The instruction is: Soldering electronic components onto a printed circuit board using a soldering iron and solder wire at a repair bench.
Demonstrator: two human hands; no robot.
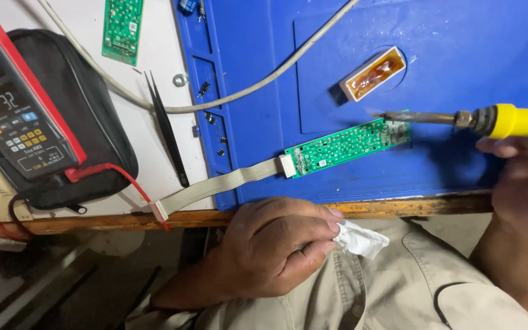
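A pale workbench with a worn wooden front edge carries a blue silicone work mat (459, 36), seen from above the seated person's lap. The right hand (520, 177) grasps the yellow-handled soldering iron (514, 120), fingers wrapped under the handle. The iron's long axis runs almost level, pointing away from the right hand toward the left, and its dark tip sits just above the nearer end of the long, narrow green circuit board (346, 146); whether it touches cannot be told. The board lies on the mat to the left of the right hand, its long axis slanting down and away from that hand toward a white connector, from which a flat grey ribbon cable (215, 188) runs on over the bench edge. The left hand (276, 250) is below the bench edge, clenched on a crumpled white tissue (362, 239), and is farther from the iron's tip than the right.

Count: one iron, one tissue, one ribbon cable. Two green boards: the second green circuit board (122, 29) lies beyond the left hand. One amber flux tin (374, 73) beyond the tip, one pair of black tweezers (166, 128), one red-edged digital multimeter (16, 116), one grey round cable (215, 101).
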